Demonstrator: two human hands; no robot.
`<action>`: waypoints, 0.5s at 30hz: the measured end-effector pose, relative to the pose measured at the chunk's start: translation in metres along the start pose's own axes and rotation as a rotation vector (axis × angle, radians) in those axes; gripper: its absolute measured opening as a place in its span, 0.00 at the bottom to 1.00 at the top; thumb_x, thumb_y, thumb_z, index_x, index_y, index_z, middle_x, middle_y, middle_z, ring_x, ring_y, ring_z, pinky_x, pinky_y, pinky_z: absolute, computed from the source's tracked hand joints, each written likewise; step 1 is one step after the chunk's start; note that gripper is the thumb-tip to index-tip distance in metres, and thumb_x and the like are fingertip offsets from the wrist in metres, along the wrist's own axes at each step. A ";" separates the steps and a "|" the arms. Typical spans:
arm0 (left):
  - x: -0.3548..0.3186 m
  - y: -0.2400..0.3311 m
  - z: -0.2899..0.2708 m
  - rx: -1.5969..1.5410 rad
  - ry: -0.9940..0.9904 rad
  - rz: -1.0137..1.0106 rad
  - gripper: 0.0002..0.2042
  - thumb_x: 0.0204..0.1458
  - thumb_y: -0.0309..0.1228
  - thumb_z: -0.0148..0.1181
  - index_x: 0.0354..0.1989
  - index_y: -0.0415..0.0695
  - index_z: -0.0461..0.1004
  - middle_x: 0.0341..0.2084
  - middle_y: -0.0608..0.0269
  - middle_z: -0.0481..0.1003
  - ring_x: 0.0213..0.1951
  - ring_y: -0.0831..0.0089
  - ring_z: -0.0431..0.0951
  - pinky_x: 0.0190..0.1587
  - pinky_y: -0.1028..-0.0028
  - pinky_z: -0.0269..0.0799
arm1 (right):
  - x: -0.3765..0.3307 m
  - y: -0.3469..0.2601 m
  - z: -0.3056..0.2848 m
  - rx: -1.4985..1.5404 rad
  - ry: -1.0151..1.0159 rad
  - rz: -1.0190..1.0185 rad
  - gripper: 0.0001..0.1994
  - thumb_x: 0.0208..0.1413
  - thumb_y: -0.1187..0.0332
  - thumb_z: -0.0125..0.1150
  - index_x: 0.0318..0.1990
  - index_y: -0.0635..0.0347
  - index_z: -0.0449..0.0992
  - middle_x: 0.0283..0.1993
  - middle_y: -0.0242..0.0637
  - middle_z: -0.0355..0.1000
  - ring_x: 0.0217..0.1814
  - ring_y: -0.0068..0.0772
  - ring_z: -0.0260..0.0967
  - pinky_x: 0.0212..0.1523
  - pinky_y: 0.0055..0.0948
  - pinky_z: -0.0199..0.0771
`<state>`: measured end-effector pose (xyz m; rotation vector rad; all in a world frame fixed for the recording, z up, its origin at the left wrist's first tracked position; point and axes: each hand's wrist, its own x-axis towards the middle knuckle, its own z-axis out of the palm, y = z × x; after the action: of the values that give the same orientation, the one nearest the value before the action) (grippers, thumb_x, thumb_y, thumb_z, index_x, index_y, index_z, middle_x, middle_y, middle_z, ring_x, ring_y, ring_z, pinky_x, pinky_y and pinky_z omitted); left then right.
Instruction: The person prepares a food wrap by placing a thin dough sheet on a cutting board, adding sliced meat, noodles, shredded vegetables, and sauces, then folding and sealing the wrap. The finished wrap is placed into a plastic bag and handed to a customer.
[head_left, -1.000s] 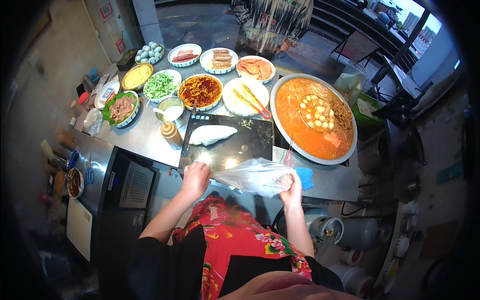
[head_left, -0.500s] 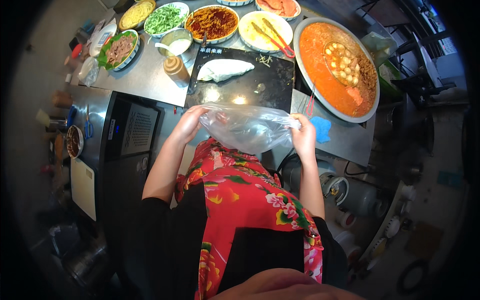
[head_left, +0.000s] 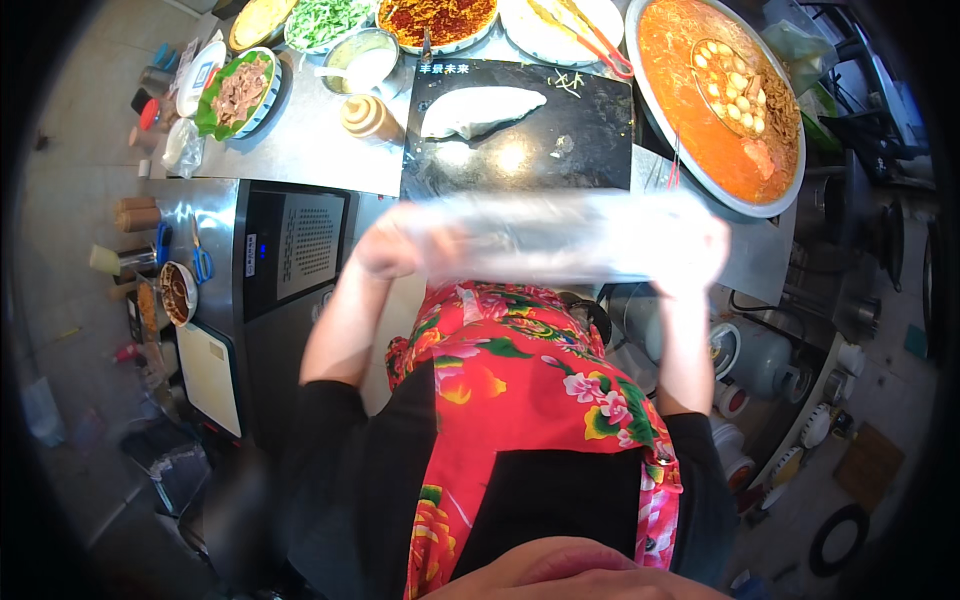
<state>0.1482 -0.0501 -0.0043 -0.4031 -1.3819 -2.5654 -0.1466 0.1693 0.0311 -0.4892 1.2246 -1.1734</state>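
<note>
A clear plastic bag [head_left: 550,238] is stretched sideways in front of my waist, smeared by motion. My left hand [head_left: 388,243] grips one end and my right hand [head_left: 697,252] the other, both blurred, with the fingers partly lost behind the film. Beyond the bag, a white folded wrap [head_left: 482,112] lies on a black board [head_left: 590,160]. Neither hand touches the wrap. A few pale shreds [head_left: 566,82] and small scraps are scattered on the board to its right.
A brown squeeze bottle [head_left: 368,118] stands left of the board, near a sauce pot with a white ladle [head_left: 340,73]. Bowls of fillings line the back. Red tongs [head_left: 602,50] rest on one. At right, a wide pan [head_left: 757,211] holds red-orange stew. Blue scissors [head_left: 202,262] hang at left.
The sagging, opened-out bag is now pulled into a taut, flatter band. My right hand has moved to the right, away from my left hand. The wrap stays on the board.
</note>
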 end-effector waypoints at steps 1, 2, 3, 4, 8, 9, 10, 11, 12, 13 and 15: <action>0.007 0.017 0.003 0.318 -0.255 -0.171 0.11 0.55 0.27 0.59 0.43 0.36 0.81 0.39 0.48 0.80 0.42 0.55 0.81 0.45 0.61 0.76 | -0.012 -0.027 -0.004 -0.183 -0.043 -0.058 0.12 0.64 0.60 0.55 0.35 0.60 0.74 0.26 0.39 0.71 0.30 0.39 0.73 0.32 0.37 0.76; 0.018 0.028 0.009 0.566 -0.428 -0.360 0.10 0.53 0.26 0.58 0.42 0.37 0.80 0.37 0.47 0.79 0.40 0.53 0.81 0.43 0.60 0.76 | -0.016 -0.041 -0.002 -0.539 -0.106 -0.091 0.13 0.64 0.60 0.55 0.33 0.60 0.74 0.24 0.40 0.71 0.28 0.41 0.73 0.31 0.39 0.75; 0.029 0.038 0.014 0.801 -0.583 -0.451 0.09 0.51 0.24 0.58 0.40 0.39 0.80 0.35 0.47 0.79 0.39 0.51 0.81 0.41 0.60 0.75 | -0.018 -0.046 0.004 -0.748 -0.134 -0.136 0.13 0.63 0.60 0.56 0.31 0.60 0.74 0.23 0.41 0.70 0.27 0.43 0.72 0.30 0.40 0.75; 0.039 0.050 0.018 1.126 -0.677 -0.730 0.08 0.48 0.28 0.59 0.37 0.41 0.79 0.34 0.46 0.79 0.38 0.47 0.79 0.40 0.57 0.75 | -0.014 -0.042 0.012 -1.037 -0.138 -0.170 0.14 0.63 0.59 0.57 0.30 0.60 0.74 0.21 0.41 0.69 0.25 0.44 0.72 0.29 0.41 0.74; 0.096 0.079 -0.017 1.730 -0.447 -1.176 0.28 0.59 0.53 0.58 0.51 0.37 0.71 0.33 0.43 0.79 0.40 0.47 0.81 0.43 0.54 0.77 | 0.043 0.030 0.052 -1.491 0.060 -0.236 0.20 0.53 0.57 0.67 0.43 0.60 0.66 0.36 0.50 0.75 0.37 0.57 0.76 0.35 0.47 0.77; 0.107 0.080 -0.029 1.799 -0.286 -1.146 0.32 0.61 0.58 0.54 0.53 0.35 0.69 0.33 0.42 0.80 0.41 0.47 0.82 0.44 0.54 0.78 | 0.059 0.045 0.057 -1.401 0.060 -0.302 0.26 0.48 0.57 0.71 0.45 0.60 0.64 0.46 0.50 0.71 0.45 0.56 0.75 0.39 0.46 0.78; 0.118 0.074 -0.041 1.844 -0.195 -1.129 0.31 0.63 0.57 0.50 0.52 0.34 0.70 0.32 0.43 0.80 0.41 0.46 0.82 0.44 0.55 0.78 | 0.073 0.057 0.065 -1.338 0.091 -0.383 0.28 0.45 0.57 0.73 0.46 0.60 0.63 0.49 0.47 0.67 0.51 0.55 0.73 0.44 0.46 0.77; 0.129 0.067 -0.055 1.887 -0.109 -1.095 0.31 0.65 0.57 0.47 0.50 0.33 0.72 0.32 0.44 0.80 0.41 0.46 0.82 0.45 0.55 0.78 | 0.085 0.064 0.073 -1.330 0.094 -0.366 0.29 0.44 0.57 0.74 0.47 0.60 0.63 0.49 0.47 0.67 0.51 0.55 0.73 0.45 0.47 0.77; 0.142 0.060 -0.071 1.949 -0.129 -1.080 0.30 0.66 0.55 0.46 0.46 0.33 0.74 0.31 0.44 0.81 0.39 0.46 0.82 0.44 0.55 0.79 | 0.097 0.069 0.081 -1.310 0.144 -0.411 0.30 0.43 0.57 0.75 0.48 0.60 0.63 0.48 0.47 0.66 0.52 0.55 0.73 0.46 0.47 0.77; 0.153 0.050 -0.085 2.004 -0.146 -1.035 0.28 0.67 0.53 0.46 0.43 0.34 0.76 0.30 0.45 0.81 0.38 0.46 0.83 0.43 0.55 0.79 | 0.108 0.071 0.089 -1.296 0.157 -0.304 0.31 0.43 0.57 0.75 0.48 0.60 0.63 0.49 0.47 0.66 0.52 0.55 0.73 0.46 0.47 0.77; 0.170 0.034 -0.114 2.056 -0.218 -1.033 0.26 0.67 0.50 0.46 0.40 0.36 0.80 0.32 0.47 0.82 0.37 0.48 0.83 0.43 0.56 0.79 | 0.128 0.072 0.100 -1.213 0.201 -0.292 0.31 0.43 0.57 0.75 0.49 0.61 0.63 0.50 0.48 0.65 0.52 0.54 0.72 0.47 0.47 0.77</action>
<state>-0.0182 -0.1718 0.0187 0.5347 -3.5950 0.0056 -0.0392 0.0565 -0.0538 -1.5029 2.0308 -0.5849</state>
